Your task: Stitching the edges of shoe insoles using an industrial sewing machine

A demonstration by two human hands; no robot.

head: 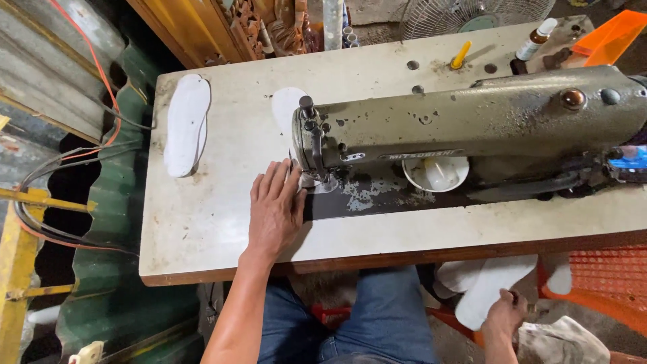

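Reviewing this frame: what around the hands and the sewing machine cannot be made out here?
- Head view: the white sole piece under the needle is half hidden by the sewing machine head and the left hand.
- The right hand sits below the table edge at the white insoles; its grip is unclear.
- The machine's right end is cut off by the frame.
- The white cup contents are too small to tell.

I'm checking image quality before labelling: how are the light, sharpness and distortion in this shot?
Head view: even, soft light on the table, mild sheen on the sewing machine; left hand sharp; right hand dimmer below the tabletop; table edges bow slightly, wide-angle; dark corners at left.
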